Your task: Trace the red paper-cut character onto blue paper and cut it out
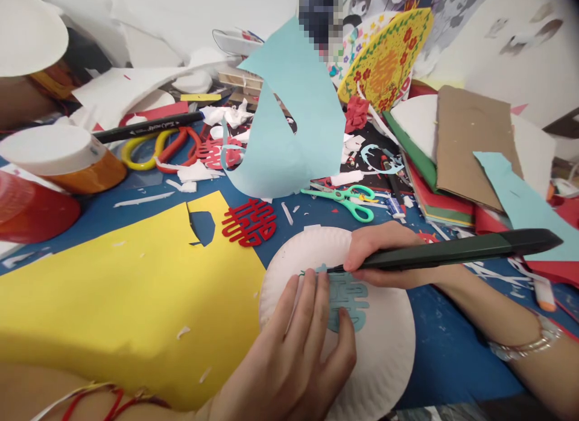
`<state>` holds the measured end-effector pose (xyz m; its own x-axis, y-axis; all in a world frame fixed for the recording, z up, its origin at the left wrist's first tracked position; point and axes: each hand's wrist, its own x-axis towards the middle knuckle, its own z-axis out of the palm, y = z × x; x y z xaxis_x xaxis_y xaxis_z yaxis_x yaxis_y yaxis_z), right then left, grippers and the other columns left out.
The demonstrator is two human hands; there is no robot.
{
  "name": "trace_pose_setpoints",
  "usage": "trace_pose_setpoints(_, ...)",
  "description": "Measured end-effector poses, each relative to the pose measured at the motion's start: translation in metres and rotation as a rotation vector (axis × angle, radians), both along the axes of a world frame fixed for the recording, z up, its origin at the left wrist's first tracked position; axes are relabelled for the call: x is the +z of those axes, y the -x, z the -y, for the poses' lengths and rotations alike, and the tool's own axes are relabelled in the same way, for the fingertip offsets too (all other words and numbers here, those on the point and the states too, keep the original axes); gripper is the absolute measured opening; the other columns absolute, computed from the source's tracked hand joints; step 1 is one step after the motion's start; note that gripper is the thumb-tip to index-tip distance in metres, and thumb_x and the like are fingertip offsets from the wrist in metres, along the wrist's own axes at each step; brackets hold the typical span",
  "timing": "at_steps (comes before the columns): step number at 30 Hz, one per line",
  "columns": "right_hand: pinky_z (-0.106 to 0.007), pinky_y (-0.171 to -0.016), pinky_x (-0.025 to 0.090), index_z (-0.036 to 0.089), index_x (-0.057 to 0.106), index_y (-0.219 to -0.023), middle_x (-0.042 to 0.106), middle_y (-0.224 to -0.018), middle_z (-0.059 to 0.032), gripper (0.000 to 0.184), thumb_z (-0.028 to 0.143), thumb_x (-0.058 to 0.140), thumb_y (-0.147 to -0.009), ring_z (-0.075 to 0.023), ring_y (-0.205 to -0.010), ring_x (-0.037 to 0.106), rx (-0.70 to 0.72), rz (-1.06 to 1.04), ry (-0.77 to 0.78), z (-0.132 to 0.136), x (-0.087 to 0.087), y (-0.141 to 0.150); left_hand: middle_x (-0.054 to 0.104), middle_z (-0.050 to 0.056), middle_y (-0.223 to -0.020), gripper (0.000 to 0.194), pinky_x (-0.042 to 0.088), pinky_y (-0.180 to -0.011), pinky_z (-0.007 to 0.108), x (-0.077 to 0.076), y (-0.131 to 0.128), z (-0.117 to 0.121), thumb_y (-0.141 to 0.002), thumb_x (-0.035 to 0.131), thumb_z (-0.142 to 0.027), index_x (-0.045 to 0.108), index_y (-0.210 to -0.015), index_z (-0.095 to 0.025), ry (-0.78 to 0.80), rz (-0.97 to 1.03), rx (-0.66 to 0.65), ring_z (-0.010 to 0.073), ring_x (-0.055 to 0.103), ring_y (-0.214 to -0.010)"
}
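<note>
Nearest to us, our left hand lies palm down without grasping anything, its fingers stretched forward onto a white paper plate and its thumb on a pale-blue cutout. The cutout rests on the plate's middle, and our fingers cover part of its left side. Our right hand comes in from the right and pinches a dark green marker between thumb and fingers. We hold the marker nearly level, tip leftward at the cutout's upper edge, just beside our left fingertips; we cannot tell whether it touches.

To the left, a yellow sheet covers much of the blue counter, with a red cutout over its corner. Beyond the plate lie green-handled scissors, near the foot of a large light-blue sheet that hides some of the clutter behind. On the right, a piece of brown cardboard tops a stack; farthest back leans a yellow decorated disc.
</note>
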<state>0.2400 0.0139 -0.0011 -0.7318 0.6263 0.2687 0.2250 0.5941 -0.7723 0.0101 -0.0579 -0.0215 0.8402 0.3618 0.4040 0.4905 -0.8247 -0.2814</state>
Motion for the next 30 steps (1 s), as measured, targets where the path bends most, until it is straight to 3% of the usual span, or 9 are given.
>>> trace_pose_setpoints(10,-0.019,-0.065,0.047,0.017,0.063,-0.093,0.066,-0.081,-0.0017,0.02,0.007,0.062,-0.076,-0.0083,-0.07,0.061,0.011,0.015,-0.017,0.001,0.002,-0.001,0.06,0.021,-0.115,0.025,0.033,-0.096,0.05,0.01,-0.003,0.001,-0.092,0.033,-0.022,0.048,-0.108,-0.01,0.063,-0.047,0.039,0.0356,0.056,-0.109)
trace_pose_setpoints(17,-0.021,-0.066,0.049,0.016,0.062,-0.094,0.066,-0.081,-0.0026,0.019,0.008,0.062,-0.077,-0.0098,-0.073,0.062,0.053,0.0,0.011,-0.002,0.004,-0.001,0.064,0.02,-0.108,0.026,0.037,-0.091,0.048,0.005,-0.002,-0.004,-0.091,0.029,-0.019,0.05,-0.105,-0.009,-0.02,0.008,-0.017,0.0349,0.061,-0.102)
trace_pose_setpoints(30,-0.021,-0.064,0.049,0.019,0.063,-0.094,0.066,-0.08,-0.0007,0.023,0.008,0.063,-0.075,-0.0107,-0.071,0.061,0.075,-0.01,0.055,-0.003,0.0,-0.005,0.065,0.02,-0.107,0.027,0.036,-0.09,0.049,0.005,-0.002,-0.006,-0.089,0.03,-0.019,0.051,-0.104,-0.009,-0.04,0.011,-0.035,0.0346,0.062,-0.1)
